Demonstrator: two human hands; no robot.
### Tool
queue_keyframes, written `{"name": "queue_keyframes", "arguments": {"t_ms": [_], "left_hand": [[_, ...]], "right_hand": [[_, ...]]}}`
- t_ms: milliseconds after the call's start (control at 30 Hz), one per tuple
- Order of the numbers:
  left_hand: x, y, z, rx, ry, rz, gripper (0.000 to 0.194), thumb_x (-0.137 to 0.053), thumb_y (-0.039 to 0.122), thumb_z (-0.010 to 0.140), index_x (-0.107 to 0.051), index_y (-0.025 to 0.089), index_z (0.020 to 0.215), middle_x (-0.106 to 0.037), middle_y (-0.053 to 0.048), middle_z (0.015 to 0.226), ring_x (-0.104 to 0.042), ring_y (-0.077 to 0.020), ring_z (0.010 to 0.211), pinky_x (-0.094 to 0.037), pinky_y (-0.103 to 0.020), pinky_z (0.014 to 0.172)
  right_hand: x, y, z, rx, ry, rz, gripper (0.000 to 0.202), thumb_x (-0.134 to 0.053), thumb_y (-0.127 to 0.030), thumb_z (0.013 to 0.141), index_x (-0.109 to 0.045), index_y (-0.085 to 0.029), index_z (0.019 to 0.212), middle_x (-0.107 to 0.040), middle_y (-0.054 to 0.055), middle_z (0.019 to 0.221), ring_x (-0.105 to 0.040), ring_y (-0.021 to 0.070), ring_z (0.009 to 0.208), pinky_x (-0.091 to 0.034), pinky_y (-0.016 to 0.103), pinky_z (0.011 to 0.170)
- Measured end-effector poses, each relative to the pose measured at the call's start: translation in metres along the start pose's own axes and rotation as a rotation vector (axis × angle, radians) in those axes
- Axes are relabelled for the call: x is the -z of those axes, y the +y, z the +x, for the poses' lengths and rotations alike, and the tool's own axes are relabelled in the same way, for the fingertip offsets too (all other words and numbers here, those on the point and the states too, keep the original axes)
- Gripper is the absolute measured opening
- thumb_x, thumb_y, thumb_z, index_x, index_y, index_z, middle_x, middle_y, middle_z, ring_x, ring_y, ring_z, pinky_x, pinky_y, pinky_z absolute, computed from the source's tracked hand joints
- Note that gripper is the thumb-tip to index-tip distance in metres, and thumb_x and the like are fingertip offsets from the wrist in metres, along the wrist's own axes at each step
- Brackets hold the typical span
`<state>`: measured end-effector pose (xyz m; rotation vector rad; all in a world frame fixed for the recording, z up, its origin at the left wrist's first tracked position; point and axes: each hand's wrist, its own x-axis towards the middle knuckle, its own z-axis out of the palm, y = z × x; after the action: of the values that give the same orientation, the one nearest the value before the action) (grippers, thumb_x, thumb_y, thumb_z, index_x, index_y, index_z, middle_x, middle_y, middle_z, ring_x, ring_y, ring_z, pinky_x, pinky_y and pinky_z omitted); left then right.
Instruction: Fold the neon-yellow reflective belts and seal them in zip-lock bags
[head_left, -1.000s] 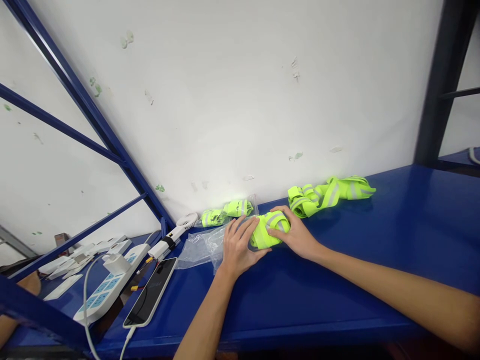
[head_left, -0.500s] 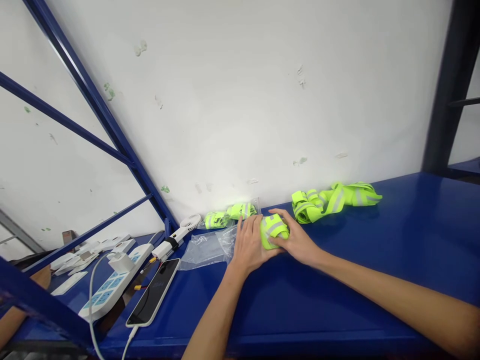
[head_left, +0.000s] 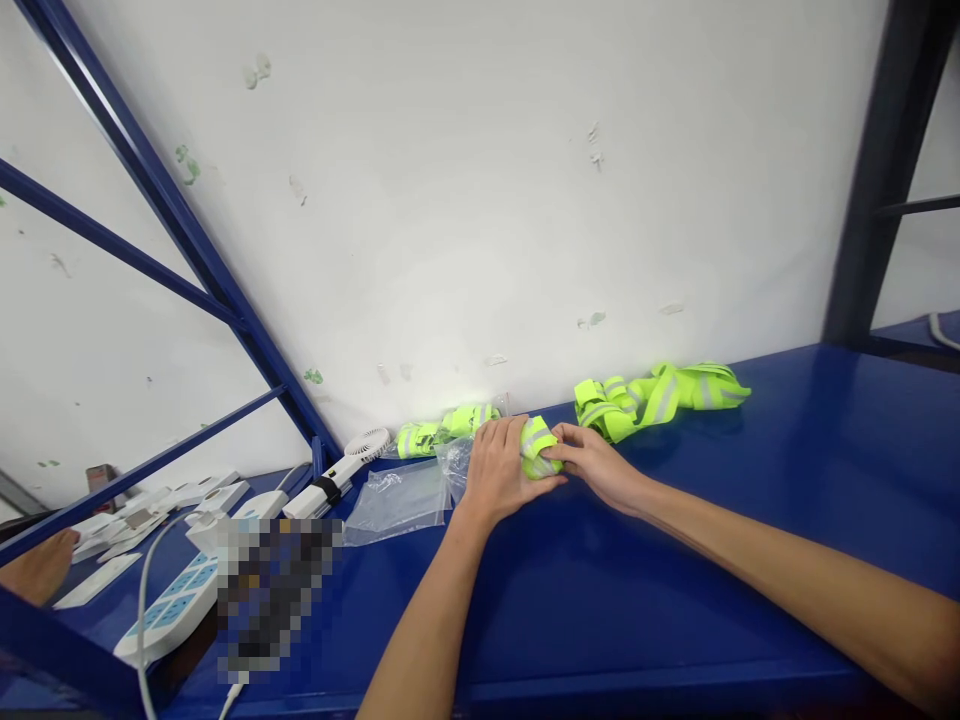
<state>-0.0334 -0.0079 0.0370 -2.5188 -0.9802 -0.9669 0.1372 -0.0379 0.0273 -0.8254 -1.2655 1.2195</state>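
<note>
A neon-yellow reflective vest [head_left: 537, 452], folded into a small bundle with grey stripes, is held just above the blue tabletop. My left hand [head_left: 501, 464] wraps round its left side, fingers over the top and thumb below. At its right edge, my right hand [head_left: 594, 460] pinches the fabric between thumb and fingertips. Clear plastic bags [head_left: 401, 497] lie flat to the left of my left hand. Behind them sit more yellow reflective bundles [head_left: 442, 430] in clear plastic. To the right, against the wall, rests a loose heap of yellow reflective straps [head_left: 664, 398].
A white handheld fan [head_left: 366, 444], a power strip [head_left: 176, 610] with a plugged-in charger and cable, and a pixelated dark patch lie at the left. Blue frame bars [head_left: 187, 240] rise there. Another person's hand [head_left: 43, 568] is at the far left among white items.
My right hand has shifted from gripping round the bundle's side to pinching its right edge. The bundle looks smaller and turned. The camera view has moved slightly right.
</note>
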Motion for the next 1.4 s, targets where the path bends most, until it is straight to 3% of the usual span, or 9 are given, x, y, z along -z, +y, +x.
{"name": "queue_keyframes", "arguments": {"t_ms": [167, 267, 333, 433, 600, 733, 967, 1133, 1400], "left_hand": [[0.008, 0.016, 0.002, -0.06, -0.098, 0.004, 0.07, -0.063, 0.065, 0.071, -0.048, 0.019, 0.122, -0.062, -0.011, 0.112, -0.056, -0.0284, 0.106, -0.041, -0.043, 0.094], [0.011, 0.024, 0.003, -0.084, -0.235, 0.024, 0.044, -0.059, 0.055, 0.079, -0.057, 0.021, 0.107, -0.066, -0.007, 0.096, -0.061, -0.0255, 0.093, -0.044, -0.04, 0.086], [0.014, 0.026, 0.002, -0.071, -0.275, 0.026, 0.043, -0.06, 0.053, 0.079, -0.058, 0.022, 0.108, -0.067, -0.006, 0.094, -0.061, -0.0251, 0.091, -0.045, -0.039, 0.085], [0.02, 0.025, -0.001, -0.054, -0.266, -0.023, 0.06, -0.061, 0.057, 0.076, -0.052, 0.023, 0.124, -0.066, -0.007, 0.103, -0.061, -0.0264, 0.097, -0.045, -0.04, 0.089], [0.034, 0.024, -0.002, 0.035, -0.174, -0.164, 0.038, -0.038, 0.036, 0.093, -0.054, 0.024, 0.125, -0.067, -0.004, 0.111, -0.061, -0.0213, 0.101, -0.045, -0.035, 0.091], [0.036, 0.021, 0.004, 0.196, -0.173, -0.162, 0.04, -0.026, 0.031, 0.097, -0.058, 0.026, 0.12, -0.069, -0.002, 0.111, -0.063, -0.0192, 0.101, -0.046, -0.031, 0.087], [-0.003, 0.005, 0.008, 0.403, -0.475, 0.027, 0.051, -0.026, 0.047, 0.095, -0.069, 0.021, 0.088, -0.071, -0.01, 0.088, -0.067, -0.0261, 0.086, -0.048, -0.034, 0.076], [-0.023, 0.001, 0.011, 0.412, -0.51, 0.052, 0.058, -0.023, 0.056, 0.094, -0.069, 0.021, 0.089, -0.07, -0.013, 0.091, -0.066, -0.0281, 0.089, -0.048, -0.036, 0.077], [-0.026, 0.0, 0.014, 0.302, -0.54, 0.064, 0.047, -0.025, 0.048, 0.096, -0.065, 0.023, 0.098, -0.07, -0.011, 0.097, -0.065, -0.027, 0.093, -0.048, -0.035, 0.076]], "right_hand": [[0.003, 0.003, 0.002, 0.0, -0.14, -0.099, 0.015, -0.064, -0.027, 0.069, -0.054, -0.017, 0.063, -0.051, -0.003, 0.063, -0.046, 0.0132, 0.064, -0.036, 0.027, 0.062], [0.002, 0.016, 0.001, -0.079, -0.227, -0.014, 0.013, -0.058, -0.026, 0.067, -0.055, -0.017, 0.059, -0.053, -0.002, 0.061, -0.048, 0.0157, 0.065, -0.039, 0.03, 0.067], [0.001, 0.023, 0.0, -0.144, -0.309, 0.089, 0.013, -0.056, -0.028, 0.067, -0.061, -0.017, 0.064, -0.06, 0.0, 0.067, -0.054, 0.0189, 0.073, -0.041, 0.034, 0.077], [0.003, 0.023, -0.002, -0.255, -0.402, 0.213, 0.026, -0.053, -0.033, 0.071, -0.07, -0.016, 0.08, -0.069, 0.005, 0.084, -0.059, 0.0234, 0.09, -0.038, 0.039, 0.093], [0.005, 0.015, -0.005, -0.281, -0.454, 0.244, 0.057, -0.041, -0.059, 0.087, -0.073, -0.012, 0.092, -0.071, 0.012, 0.096, -0.061, 0.027, 0.1, -0.036, 0.044, 0.1], [-0.004, 0.019, -0.005, -0.233, -0.415, 0.159, 0.039, -0.067, -0.05, 0.076, -0.074, -0.013, 0.085, -0.073, 0.008, 0.09, -0.064, 0.0261, 0.101, -0.039, 0.042, 0.101], [0.0, 0.022, 0.001, -0.27, -0.189, -0.091, 0.034, -0.07, -0.048, 0.075, -0.069, -0.014, 0.077, -0.071, 0.007, 0.081, -0.07, 0.0206, 0.08, -0.057, 0.032, 0.073], [0.018, 0.021, 0.005, -0.321, -0.073, -0.222, 0.03, -0.079, -0.04, 0.066, -0.065, -0.014, 0.075, -0.068, 0.006, 0.072, -0.067, 0.0157, 0.055, -0.055, 0.024, 0.046], [0.019, 0.022, 0.016, -0.328, -0.145, -0.473, 0.027, -0.078, -0.033, 0.064, -0.057, -0.017, 0.059, -0.066, 0.004, 0.057, -0.049, 0.0086, 0.034, -0.041, 0.02, 0.028]]}}
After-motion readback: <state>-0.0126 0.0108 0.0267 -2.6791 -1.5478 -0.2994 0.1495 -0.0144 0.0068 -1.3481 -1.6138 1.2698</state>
